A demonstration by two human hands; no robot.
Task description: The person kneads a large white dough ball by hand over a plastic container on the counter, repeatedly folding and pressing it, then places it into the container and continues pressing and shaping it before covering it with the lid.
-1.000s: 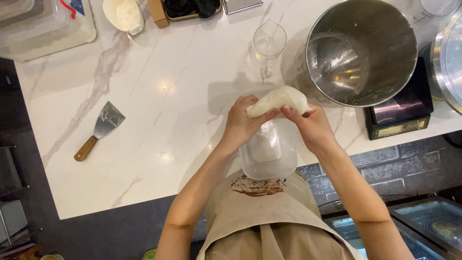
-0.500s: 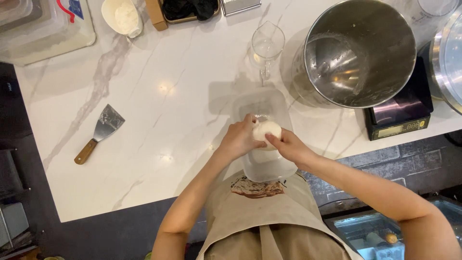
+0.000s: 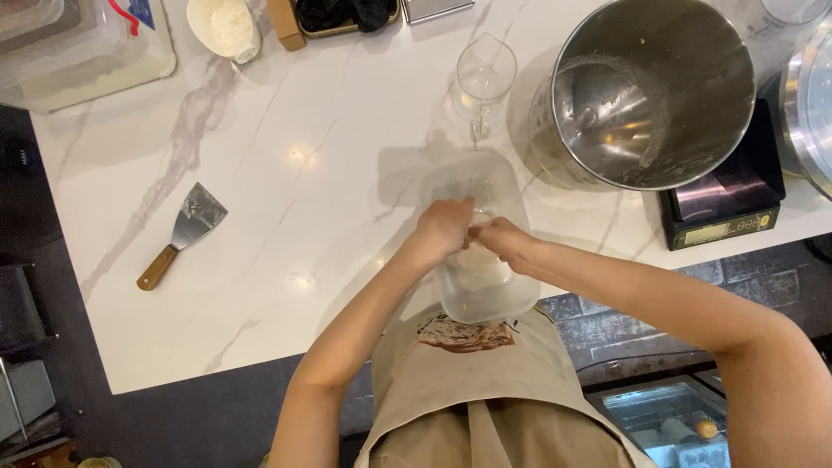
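Open bench (image 3: 329, 173) left of the clear tub (image 3: 485, 299), only a scraper (image 3: 184, 232) far left. Glass jug (image 3: 484, 80) behind; steel bowl (image 3: 650, 87) and scale (image 3: 724, 212) crowd the right.

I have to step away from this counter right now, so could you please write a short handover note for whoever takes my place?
Left hand and right hand: both reach into the clear plastic tub at the counter edge, pressing on the pale dough.
Done: the dough sits inside the tub.
Left: both hands are not yet off the dough.
Nearby: steel mixing bowl, scale, glass jug, scraper.
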